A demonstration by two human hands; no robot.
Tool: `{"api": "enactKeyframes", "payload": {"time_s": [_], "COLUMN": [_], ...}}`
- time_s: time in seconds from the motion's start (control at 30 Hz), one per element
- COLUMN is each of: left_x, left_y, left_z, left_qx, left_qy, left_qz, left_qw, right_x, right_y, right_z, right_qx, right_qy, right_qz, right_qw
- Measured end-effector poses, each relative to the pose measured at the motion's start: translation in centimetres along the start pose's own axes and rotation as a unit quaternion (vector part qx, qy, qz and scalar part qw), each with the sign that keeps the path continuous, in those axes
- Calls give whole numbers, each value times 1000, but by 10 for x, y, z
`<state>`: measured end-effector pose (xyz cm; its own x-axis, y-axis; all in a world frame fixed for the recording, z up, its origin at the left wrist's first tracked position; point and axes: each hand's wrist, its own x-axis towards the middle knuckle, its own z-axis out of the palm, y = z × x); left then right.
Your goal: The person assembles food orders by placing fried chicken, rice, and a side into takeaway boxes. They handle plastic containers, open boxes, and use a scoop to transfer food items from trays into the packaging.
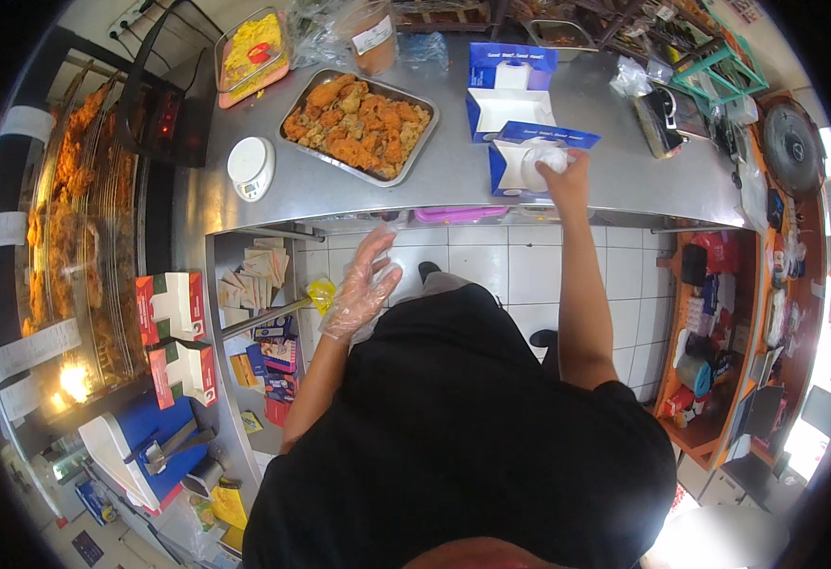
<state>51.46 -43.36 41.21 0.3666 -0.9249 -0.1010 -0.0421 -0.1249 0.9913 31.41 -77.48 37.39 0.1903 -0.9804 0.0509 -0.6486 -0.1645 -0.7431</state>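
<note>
A grey steel surface (453, 171) curves across the top of the view, with white floor tiles (520, 270) showing below its front edge. On it, toward the left, stands a metal tray (359, 125) heaped with golden fried pieces, and just left of the tray lies a small round white scale (250, 166). Behind the tray sits a clear tub with yellow contents (252, 52) and a lidded container of brown powder (374, 40). A second open blue-and-white box (506, 93) holding a white wrapped round stands behind the nearer one, almost touching it. To the far left a glass warming cabinet (74, 218) is full of fried food on racks, with red-and-white folded cartons (176, 337) stacked beside it. Clutter of bags and a green wire basket (719, 71) fills the right end of the surface. Nothing lies between the hands and the nearer box. The right hand (565, 175) reaches over the open blue-and-white box (537, 159) at the front edge of the surface; its grip is closed around a white wrapped round (541, 163) that sits in the box's white inside. The round looks smooth, pale and dome-shaped. The left hand (366, 284), in a clear plastic glove, hangs below the surface edge with fingers spread and loose, holding nothing.
</note>
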Motion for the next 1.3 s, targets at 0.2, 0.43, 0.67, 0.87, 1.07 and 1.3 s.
{"api": "enactKeyframes", "payload": {"time_s": [0.2,0.43,0.67,0.87,1.07,1.3], "left_x": [-67,-124,-135,-123,-126,-143], "left_y": [-38,-73,-100,-98,-131,-143], "left_z": [-28,-28,-28,-30,-26,-39], "left_qx": [-21,-62,-77,-288,-383,-340], "left_qy": [100,240,266,295,403,538], "left_qz": [-117,-226,-222,-186,-179,-138], "left_qw": [988,942,935,892,812,759], "right_x": [27,9,-4,-55,-119,-143], "right_y": [28,35,27,-9,-28,-4], "right_z": [41,47,34,42,94,133], "right_qx": [151,-198,-148,-114,-38,-110], "right_qy": [-155,-29,1,205,-30,-168], "right_qz": [135,-59,-85,-297,-467,-560], "right_qw": [967,978,985,926,883,804]}}
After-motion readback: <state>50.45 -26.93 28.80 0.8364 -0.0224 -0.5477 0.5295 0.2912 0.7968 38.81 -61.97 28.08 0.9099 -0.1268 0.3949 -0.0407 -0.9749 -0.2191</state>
